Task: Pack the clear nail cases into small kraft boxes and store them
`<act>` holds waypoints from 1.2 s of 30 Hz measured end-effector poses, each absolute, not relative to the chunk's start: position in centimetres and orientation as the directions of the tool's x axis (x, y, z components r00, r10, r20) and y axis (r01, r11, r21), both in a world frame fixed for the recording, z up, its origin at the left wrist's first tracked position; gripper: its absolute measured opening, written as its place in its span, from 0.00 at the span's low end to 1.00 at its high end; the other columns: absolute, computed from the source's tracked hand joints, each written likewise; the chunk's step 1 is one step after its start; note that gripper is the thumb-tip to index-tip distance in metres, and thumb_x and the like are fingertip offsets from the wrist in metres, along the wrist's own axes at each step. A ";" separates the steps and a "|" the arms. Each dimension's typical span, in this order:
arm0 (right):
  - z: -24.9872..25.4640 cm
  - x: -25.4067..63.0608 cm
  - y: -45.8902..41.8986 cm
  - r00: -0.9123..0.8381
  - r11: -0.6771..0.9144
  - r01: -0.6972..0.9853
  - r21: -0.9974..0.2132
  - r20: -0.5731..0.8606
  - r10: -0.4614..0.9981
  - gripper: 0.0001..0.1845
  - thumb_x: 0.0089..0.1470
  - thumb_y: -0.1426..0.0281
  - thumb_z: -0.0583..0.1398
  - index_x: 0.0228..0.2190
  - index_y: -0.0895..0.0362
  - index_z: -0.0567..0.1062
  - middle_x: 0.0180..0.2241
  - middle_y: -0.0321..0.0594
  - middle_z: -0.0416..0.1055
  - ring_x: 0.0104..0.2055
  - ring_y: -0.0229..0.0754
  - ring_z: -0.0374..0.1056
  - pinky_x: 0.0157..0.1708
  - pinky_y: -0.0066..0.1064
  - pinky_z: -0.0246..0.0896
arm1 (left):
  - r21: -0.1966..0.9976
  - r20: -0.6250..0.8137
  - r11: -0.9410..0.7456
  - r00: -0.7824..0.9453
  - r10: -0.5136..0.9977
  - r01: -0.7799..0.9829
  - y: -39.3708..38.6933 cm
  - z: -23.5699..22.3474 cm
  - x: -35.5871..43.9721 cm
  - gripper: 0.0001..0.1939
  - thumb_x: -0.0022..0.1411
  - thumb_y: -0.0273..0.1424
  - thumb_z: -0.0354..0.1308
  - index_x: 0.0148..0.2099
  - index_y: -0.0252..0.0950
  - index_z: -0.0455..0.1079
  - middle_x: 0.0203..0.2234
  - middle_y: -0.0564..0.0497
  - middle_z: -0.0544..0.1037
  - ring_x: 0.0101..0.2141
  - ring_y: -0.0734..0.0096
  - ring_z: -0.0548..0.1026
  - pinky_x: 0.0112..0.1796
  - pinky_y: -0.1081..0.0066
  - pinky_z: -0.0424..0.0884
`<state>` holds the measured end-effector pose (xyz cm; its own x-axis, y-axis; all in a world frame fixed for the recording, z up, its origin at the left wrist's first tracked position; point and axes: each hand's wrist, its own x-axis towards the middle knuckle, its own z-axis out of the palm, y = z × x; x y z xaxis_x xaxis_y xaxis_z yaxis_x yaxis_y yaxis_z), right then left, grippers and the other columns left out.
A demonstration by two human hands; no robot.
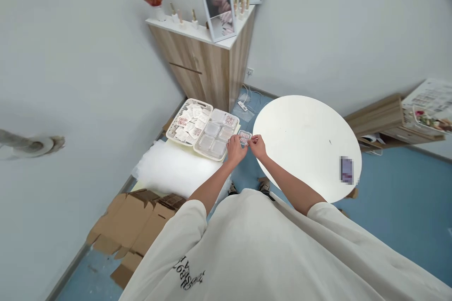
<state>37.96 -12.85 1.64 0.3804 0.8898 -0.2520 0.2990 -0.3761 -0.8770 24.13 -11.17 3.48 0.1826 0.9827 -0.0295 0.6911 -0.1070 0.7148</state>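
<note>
Between my two hands is a small clear plastic box [245, 137] with rows of pink press-on nails showing in it. My left hand [236, 149] grips its left edge, fingers closed. At the opposite edge, my right hand [257, 146] pinches the corner between thumb and fingers. Just left of my left hand sits a cream basket [209, 155] filled with clear plastic boxes [212, 130]; one at its upper right shows pink nails. Beside that, another cream basket [170, 132] holds many white packets [190, 124], some with pink pieces.
A round white table [300, 136] stands at the right, with a pixelated dark item [346, 170] on it. White wrap [176, 167] and flattened cardboard boxes [130, 221] lie at the left. A wooden cabinet [208, 73] fills the corner, and a power strip [242, 106] rests on the floor.
</note>
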 end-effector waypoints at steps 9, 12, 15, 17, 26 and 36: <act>0.0 52.3 -20.2 0.556 -0.518 0.236 -0.822 -0.323 0.766 0.15 0.50 0.63 0.58 0.41 0.51 0.67 0.38 0.37 0.74 0.37 0.43 0.72 0.40 0.35 0.67 | 0.788 -0.169 -0.162 0.462 0.871 0.594 -15.0 0.6 37.4 0.24 0.58 0.25 0.56 0.57 0.40 0.61 0.55 0.43 0.71 0.58 0.55 0.68 0.57 0.57 0.65; -1.1 56.8 -22.6 0.607 -0.564 0.210 -0.799 -0.346 0.716 0.15 0.49 0.65 0.58 0.41 0.52 0.68 0.42 0.39 0.73 0.39 0.42 0.71 0.43 0.36 0.67 | 0.799 -0.205 -0.164 0.519 0.830 0.579 -16.9 -0.9 42.1 0.26 0.58 0.25 0.57 0.58 0.40 0.61 0.57 0.42 0.70 0.59 0.55 0.67 0.58 0.56 0.64; -2.7 61.0 -24.7 0.641 -0.622 0.178 -0.762 -0.391 0.661 0.16 0.48 0.67 0.58 0.42 0.52 0.69 0.44 0.41 0.72 0.40 0.43 0.71 0.44 0.37 0.68 | 0.807 -0.278 -0.124 0.557 0.783 0.577 -18.7 -2.5 46.6 0.27 0.58 0.26 0.57 0.60 0.39 0.60 0.58 0.41 0.69 0.59 0.54 0.68 0.58 0.56 0.64; -4.0 63.6 -26.0 0.650 -0.652 0.158 -0.742 -0.419 0.634 0.17 0.48 0.68 0.57 0.43 0.53 0.70 0.45 0.42 0.72 0.40 0.43 0.71 0.46 0.38 0.68 | 0.802 -0.325 -0.105 0.577 0.749 0.588 -19.7 -3.5 49.3 0.28 0.59 0.27 0.57 0.61 0.39 0.60 0.60 0.40 0.68 0.59 0.53 0.67 0.58 0.56 0.64; -8.4 71.0 -29.4 0.568 -0.716 0.085 -0.693 -0.557 0.606 0.22 0.52 0.69 0.58 0.50 0.55 0.72 0.52 0.46 0.71 0.48 0.46 0.71 0.53 0.39 0.66 | 0.741 -0.434 -0.098 0.584 0.686 0.665 -22.6 -7.2 57.2 0.30 0.58 0.26 0.57 0.62 0.39 0.59 0.63 0.41 0.64 0.63 0.52 0.63 0.61 0.54 0.61; -8.7 71.1 -31.2 0.440 -0.537 0.364 -0.761 -0.368 0.819 0.19 0.57 0.72 0.54 0.49 0.54 0.72 0.54 0.46 0.67 0.53 0.47 0.67 0.55 0.41 0.64 | 0.674 -0.315 -0.365 0.697 0.644 0.642 -23.5 -6.6 56.5 0.29 0.60 0.23 0.53 0.63 0.39 0.59 0.69 0.41 0.53 0.68 0.47 0.53 0.62 0.48 0.56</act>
